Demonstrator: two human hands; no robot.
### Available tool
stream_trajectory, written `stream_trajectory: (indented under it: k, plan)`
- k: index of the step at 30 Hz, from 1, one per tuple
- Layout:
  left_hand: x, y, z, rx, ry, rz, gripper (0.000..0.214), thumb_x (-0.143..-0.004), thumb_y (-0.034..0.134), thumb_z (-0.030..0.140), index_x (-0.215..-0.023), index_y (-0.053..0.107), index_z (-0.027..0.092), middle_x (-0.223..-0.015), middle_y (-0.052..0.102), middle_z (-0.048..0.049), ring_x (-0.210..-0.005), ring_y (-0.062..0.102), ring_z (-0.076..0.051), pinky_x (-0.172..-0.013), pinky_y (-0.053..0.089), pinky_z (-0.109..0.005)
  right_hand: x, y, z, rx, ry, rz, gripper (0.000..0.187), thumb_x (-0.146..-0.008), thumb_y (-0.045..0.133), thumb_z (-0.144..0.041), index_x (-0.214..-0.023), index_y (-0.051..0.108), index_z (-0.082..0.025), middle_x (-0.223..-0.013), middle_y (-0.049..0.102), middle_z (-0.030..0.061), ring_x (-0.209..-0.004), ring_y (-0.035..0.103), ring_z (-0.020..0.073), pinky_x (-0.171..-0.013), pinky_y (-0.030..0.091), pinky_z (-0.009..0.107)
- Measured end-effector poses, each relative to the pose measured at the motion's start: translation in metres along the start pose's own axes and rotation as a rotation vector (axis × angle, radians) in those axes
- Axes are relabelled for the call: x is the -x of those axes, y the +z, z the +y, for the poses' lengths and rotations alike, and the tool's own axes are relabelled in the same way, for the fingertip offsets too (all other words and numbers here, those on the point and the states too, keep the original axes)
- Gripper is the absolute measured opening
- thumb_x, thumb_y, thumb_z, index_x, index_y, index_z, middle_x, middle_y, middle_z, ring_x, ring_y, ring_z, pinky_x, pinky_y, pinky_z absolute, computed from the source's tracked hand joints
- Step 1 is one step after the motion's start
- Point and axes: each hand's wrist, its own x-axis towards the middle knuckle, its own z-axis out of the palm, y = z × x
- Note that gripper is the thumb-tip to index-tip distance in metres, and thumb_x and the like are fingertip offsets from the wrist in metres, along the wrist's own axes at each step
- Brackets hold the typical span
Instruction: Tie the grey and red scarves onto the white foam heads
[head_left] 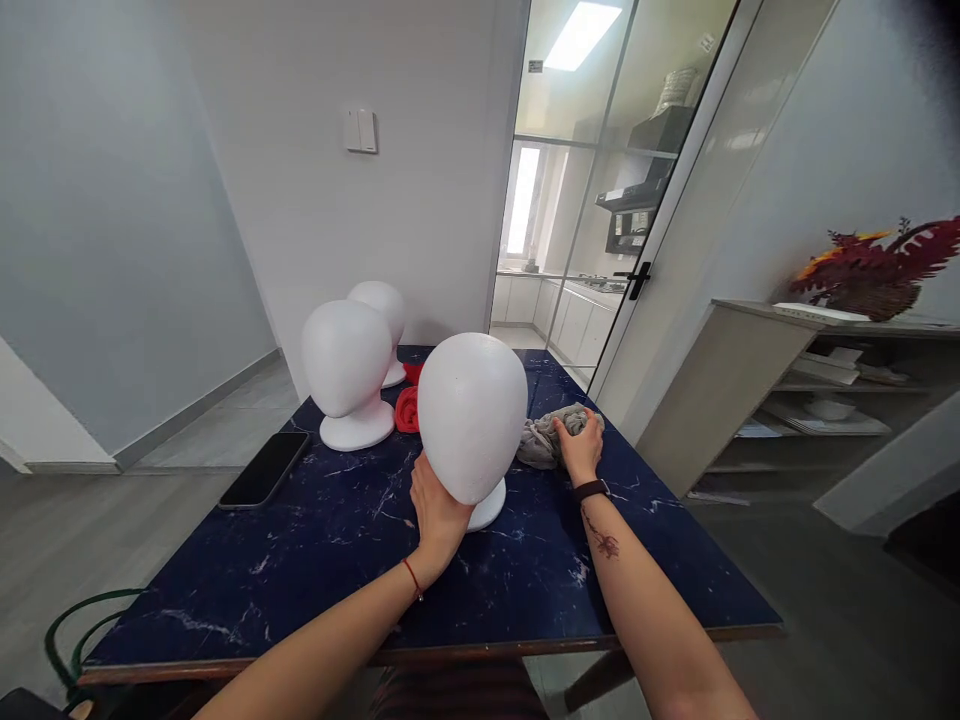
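A white foam mannequin head stands upright on its round base near the middle of the dark blue table. My left hand is wrapped round its neck from the left, with the fingers partly hidden behind it. On the right, my right hand grasps a bundled grey cloth lying on the table. The cloth's exact kind cannot be told. Behind the head, partly covered by it, lies a rolled red cloth. Two more white foam heads stand at the back left, a nearer one and a farther one.
A black phone lies at the table's left edge. The blue marbled table meets the wall at the back. Beyond it is a glass door with a black handle. To the right stands a shelf unit topped by red decorative foliage.
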Motion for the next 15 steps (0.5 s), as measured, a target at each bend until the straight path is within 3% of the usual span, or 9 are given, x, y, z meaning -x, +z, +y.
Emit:
stream_trajectory:
  k: [4,6,8,11,15]
  plan:
    - [0.003,0.007,-0.006,-0.009,-0.034,0.008,0.093,-0.056,0.078,0.047,-0.13,0.03,0.017,-0.122,0.047,-0.0155,-0.119,0.046,-0.035,-0.094,0.04,-0.048,0.016,-0.003,-0.015,0.251,-0.074,0.072,0.063,-0.074,0.061,-0.04,-0.132,0.042,-0.022,-0.144,0.031,0.0188,-0.132,0.022,0.0435,-0.095,0.013,0.075]
    - [0.001,0.011,-0.008,0.002,-0.051,-0.006,0.094,-0.053,0.079,0.046,-0.129,0.032,0.017,-0.122,0.047,-0.0155,-0.119,0.046,-0.035,-0.095,0.04,-0.048,0.022,-0.003,-0.023,0.291,-0.18,0.109,0.06,-0.078,0.057,-0.038,-0.132,0.042,-0.02,-0.146,0.027,0.0191,-0.134,0.017,0.0428,-0.096,0.012,0.074]
    - [-0.006,0.01,-0.015,0.013,-0.068,-0.043,0.096,-0.047,0.083,0.042,-0.127,0.036,0.015,-0.122,0.048,-0.0168,-0.118,0.046,-0.036,-0.095,0.039,-0.049,0.029,-0.002,-0.03,0.228,-0.333,0.071,0.052,-0.082,0.051,-0.035,-0.129,0.044,-0.016,-0.141,0.034,0.0191,-0.132,0.026,0.0368,-0.101,0.021,0.064]
    - [-0.024,-0.005,-0.036,0.096,-0.046,-0.175,0.093,-0.036,0.085,0.026,-0.12,0.047,0.015,-0.121,0.052,-0.0163,-0.117,0.047,-0.037,-0.098,0.038,-0.05,0.041,0.005,-0.04,0.07,-0.526,-0.128,0.038,-0.085,0.044,-0.027,-0.12,0.051,-0.013,-0.12,0.054,0.016,-0.115,0.048,0.0257,-0.099,0.038,0.045]
    - [-0.064,-0.033,-0.068,0.415,-0.127,-0.415,0.06,-0.05,0.069,0.012,-0.109,0.059,0.019,-0.109,0.063,-0.0104,-0.102,0.059,-0.027,-0.09,0.046,-0.044,0.059,0.018,-0.049,0.095,-0.641,-0.451,0.029,-0.08,0.046,-0.013,-0.105,0.061,-0.017,-0.109,0.062,0.0117,-0.108,0.052,0.0241,-0.096,0.04,0.041]
